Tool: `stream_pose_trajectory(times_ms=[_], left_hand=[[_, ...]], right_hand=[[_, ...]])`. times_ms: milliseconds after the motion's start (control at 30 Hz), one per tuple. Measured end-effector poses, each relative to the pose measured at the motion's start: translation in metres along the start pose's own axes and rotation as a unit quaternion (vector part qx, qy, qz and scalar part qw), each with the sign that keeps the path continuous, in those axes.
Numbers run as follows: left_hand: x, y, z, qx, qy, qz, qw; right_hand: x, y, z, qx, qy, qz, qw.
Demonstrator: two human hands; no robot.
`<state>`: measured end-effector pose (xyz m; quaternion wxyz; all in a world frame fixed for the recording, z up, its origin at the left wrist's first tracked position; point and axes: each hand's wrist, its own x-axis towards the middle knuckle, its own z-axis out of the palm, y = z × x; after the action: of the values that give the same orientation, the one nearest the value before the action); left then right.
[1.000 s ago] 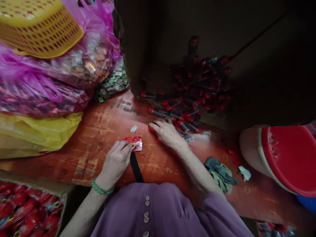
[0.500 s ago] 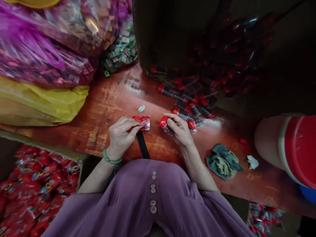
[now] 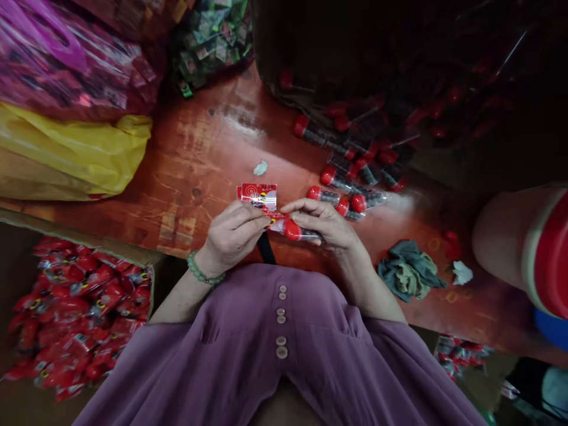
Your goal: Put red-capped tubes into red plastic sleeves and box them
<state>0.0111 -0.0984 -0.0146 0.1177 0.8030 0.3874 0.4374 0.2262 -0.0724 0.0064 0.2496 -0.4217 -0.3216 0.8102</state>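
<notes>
Near the table's front edge, my left hand (image 3: 235,232) is closed in a pinch on red printed cards (image 3: 260,194) with shiny strips; a green bead bracelet (image 3: 202,271) circles that wrist. My right hand (image 3: 335,228) is closed around a clear-wrapped tube with a red cap (image 3: 291,230) and dark contents. The capped end points left and meets the left fingertips, where a piece of red and clear wrapping shows between the hands. Whether a card and the tube's wrapping are joined there, I cannot tell. Several similar red-capped tubes (image 3: 329,176) lie just beyond my right hand.
A dark open box (image 3: 284,35) with more tubes is at the back right. Plastic bags (image 3: 110,77) and a yellow bag (image 3: 75,151) stand left. A carton of red packets (image 3: 84,307) sits lower left. A crumpled cloth (image 3: 408,272) and a pail (image 3: 506,242) are right.
My hands have come together; the red-capped tube has moved left to my left fingertips. The cards now show more fully above the left hand. The camera view has shifted somewhat.
</notes>
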Motion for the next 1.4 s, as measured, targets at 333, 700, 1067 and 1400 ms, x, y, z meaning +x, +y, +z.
stream_pose_trajectory(times_ms=[333,700,1067,1400], left_hand=[[-0.016,-0.006,0.008,0.028,-0.051,-0.022,0.998],[-0.021,-0.004,0.021,-0.073,-0.132,-0.084,0.985],[-0.021,0.016,0.003,-0.029,0.015,-0.240,0.970],[-0.001,0.043,0.000,-0.582,0.069,-0.588,0.557]], right_hand=[[0.008,0.007,-0.008,-0.068,0.034,0.013,0.997],[0.009,0.014,0.004,-0.031,0.079,-0.003,0.996],[0.006,0.026,0.018,-0.106,0.183,-0.128,0.969],[0.005,0.032,0.030,-0.341,0.169,-0.413,0.828]])
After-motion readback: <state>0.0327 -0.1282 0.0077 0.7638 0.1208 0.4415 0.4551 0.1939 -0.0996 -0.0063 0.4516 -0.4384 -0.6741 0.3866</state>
